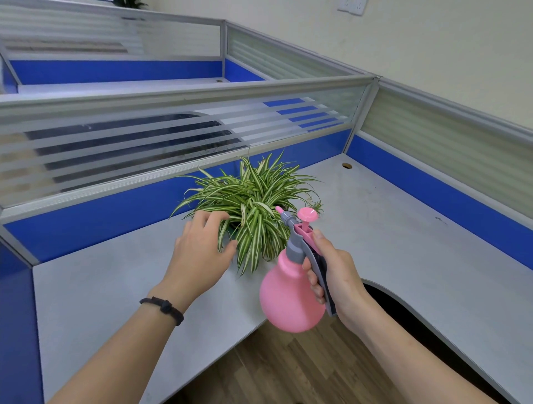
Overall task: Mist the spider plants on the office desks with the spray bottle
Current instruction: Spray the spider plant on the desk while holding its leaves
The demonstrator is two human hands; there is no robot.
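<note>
From the head view we look down at a pale grey surface (389, 230) walled by blue-and-glass partitions (144, 150), with the spider plant (253, 202) standing toward its back edge, near the partition. Our left hand (199, 248) is spread, fingers apart, resting in the leaves at the plant's near-left side; it seems to part or hold back the foliage, though we cannot tell whether it touches the pot, which is hidden under the leaves. Our right hand (331, 276) is clamped on the grey handle of the pink spray bottle (291, 291), held in the air just beside the plant on its right, the nozzle (279, 210) aimed up and left into the leaves. No mist shows at the nozzle. We judge we are at the step of spraying this plant: bottle aimed, leaves opened. The next move calls for squeezing the trigger while holding the nozzle close to the foliage, then sweeping across the crown; another plant (129, 3) shows at the far top edge, probably waiting its turn.
</note>
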